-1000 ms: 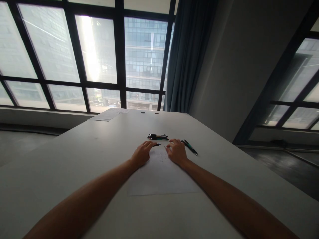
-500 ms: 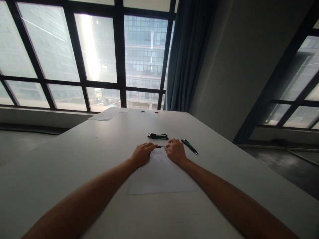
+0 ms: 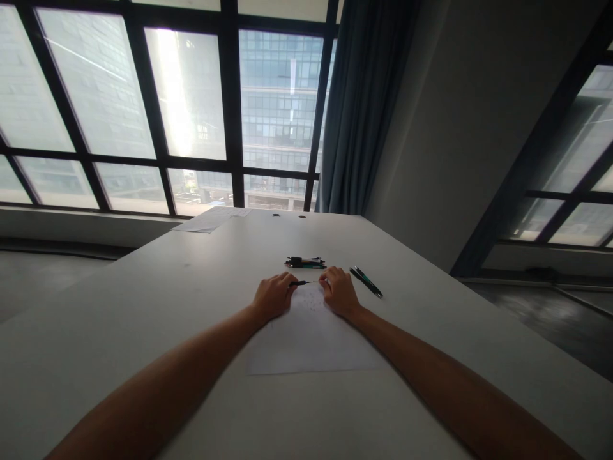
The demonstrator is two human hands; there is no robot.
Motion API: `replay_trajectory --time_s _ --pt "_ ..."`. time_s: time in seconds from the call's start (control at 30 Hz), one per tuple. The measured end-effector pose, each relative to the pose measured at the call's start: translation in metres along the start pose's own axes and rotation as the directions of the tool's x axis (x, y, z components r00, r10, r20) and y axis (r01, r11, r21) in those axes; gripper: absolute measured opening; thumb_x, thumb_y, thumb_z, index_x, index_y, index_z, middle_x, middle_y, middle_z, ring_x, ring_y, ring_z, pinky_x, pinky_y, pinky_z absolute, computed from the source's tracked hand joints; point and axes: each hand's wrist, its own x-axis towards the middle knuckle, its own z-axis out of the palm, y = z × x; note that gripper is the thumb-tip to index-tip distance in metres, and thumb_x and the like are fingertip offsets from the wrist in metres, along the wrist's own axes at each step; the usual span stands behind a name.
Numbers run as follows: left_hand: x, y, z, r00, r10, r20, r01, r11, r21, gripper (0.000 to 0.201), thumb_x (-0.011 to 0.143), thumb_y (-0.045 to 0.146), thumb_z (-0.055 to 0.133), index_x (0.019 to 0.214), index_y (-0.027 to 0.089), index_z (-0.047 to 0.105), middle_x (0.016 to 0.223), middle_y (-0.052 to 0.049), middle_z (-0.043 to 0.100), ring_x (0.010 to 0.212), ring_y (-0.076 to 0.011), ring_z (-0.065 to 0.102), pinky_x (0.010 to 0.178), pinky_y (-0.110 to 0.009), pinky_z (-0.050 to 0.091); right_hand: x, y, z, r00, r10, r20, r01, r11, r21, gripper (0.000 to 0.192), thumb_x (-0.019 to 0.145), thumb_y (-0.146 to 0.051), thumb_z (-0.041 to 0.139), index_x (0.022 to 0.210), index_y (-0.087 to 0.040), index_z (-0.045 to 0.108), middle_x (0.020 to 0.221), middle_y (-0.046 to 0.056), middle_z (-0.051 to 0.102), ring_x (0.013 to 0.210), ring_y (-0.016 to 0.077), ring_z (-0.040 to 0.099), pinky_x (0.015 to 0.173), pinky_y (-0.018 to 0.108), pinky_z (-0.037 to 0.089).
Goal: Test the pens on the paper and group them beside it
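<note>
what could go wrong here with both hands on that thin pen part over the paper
The thin dark pen piece spans between the left hand and right hand; it may slip and roll into the loose pile of dark pens. Its tip could also mark the white paper sheet beneath.

The scene is lit pretty much only from the big windows (image 3: 186, 96) behind, with one pane blown out by glare. The forearms and the table (image 3: 143, 306) are left dim and backlit, and straight lines get bent at the edges.
</note>
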Motion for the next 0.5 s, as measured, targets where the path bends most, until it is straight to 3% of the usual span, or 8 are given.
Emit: replay_trajectory --time_s 0.5 --pt "-0.0003 -0.0002 -0.0001 1.000 0.003 0.008 -0.003 1.000 0.019 0.014 0.091 0.025 0.049 0.101 0.023 0.059 0.099 -0.003 0.069 0.085 -0.0194 0.066 0.069 -0.028 0.049 -0.0020 -0.0060 -0.0051 0.998 -0.054 -0.017 0.055 0.996 0.067 0.011 0.085 -0.011 0.048 0.083 -0.019 0.056 0.093 0.005 0.062 0.095 0.0203 0.053 0.082 0.032 0.034"
